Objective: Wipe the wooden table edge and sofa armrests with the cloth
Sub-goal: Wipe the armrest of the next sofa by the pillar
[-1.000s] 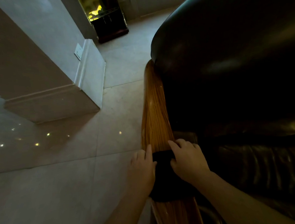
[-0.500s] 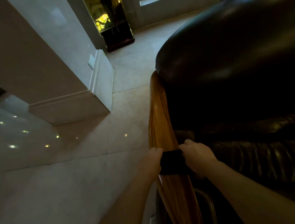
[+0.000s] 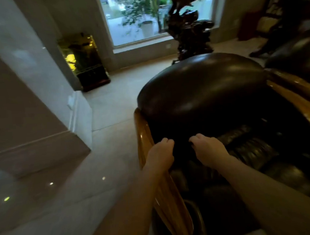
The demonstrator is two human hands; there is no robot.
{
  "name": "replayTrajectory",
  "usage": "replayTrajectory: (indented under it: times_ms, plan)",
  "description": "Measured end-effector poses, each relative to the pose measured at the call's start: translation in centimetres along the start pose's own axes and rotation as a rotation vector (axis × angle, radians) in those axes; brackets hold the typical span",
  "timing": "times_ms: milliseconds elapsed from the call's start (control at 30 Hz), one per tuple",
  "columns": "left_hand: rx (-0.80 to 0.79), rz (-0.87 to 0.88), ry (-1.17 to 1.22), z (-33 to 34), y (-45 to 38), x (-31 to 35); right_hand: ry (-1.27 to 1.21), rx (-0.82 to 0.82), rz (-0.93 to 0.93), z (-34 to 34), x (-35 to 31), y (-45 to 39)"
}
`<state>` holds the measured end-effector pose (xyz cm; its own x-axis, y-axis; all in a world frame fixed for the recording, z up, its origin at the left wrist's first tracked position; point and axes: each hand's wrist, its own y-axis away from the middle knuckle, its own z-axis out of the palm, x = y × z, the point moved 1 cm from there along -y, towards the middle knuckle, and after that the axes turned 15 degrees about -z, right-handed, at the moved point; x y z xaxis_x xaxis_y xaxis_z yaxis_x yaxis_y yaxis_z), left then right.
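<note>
Both hands have slid forward along the armrest since half a second ago, and the view has tipped up to take in the window and the room beyond. Now the dark cloth hangs or stretches between them, barely told apart from the dark leather behind it; I judge it is held taut so it wraps the rail and drags along it. The left hand is curled shut over the cloth on the outer side of the wooden armrest, while the right hand is fisted on the other end, on the inner side against the sofa. A grip on each side would let the cloth rub the top and flanks in one stroke. Further out, by the wall, a glass tank stands on a dark cabinet, lit yellow within; what it holds is too blurred to tell. Past the sofa a dark carved piece stands before the window.
</note>
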<state>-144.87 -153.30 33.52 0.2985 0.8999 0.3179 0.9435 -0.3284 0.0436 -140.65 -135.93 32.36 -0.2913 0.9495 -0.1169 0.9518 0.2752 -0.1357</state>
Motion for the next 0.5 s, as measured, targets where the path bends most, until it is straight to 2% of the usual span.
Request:
replayTrajectory:
  times_ms: [200, 500]
  plan:
    - [0.01, 0.258, -0.016, -2.7, -0.4, 5.6, 0.067, 0.129, 0.199, -5.4, 1.3, 4.7]
    - [0.0, 0.545, -0.139, -0.9, 1.9, 20.2, 0.145, 0.112, 0.454, -11.5, 7.0, 16.5]
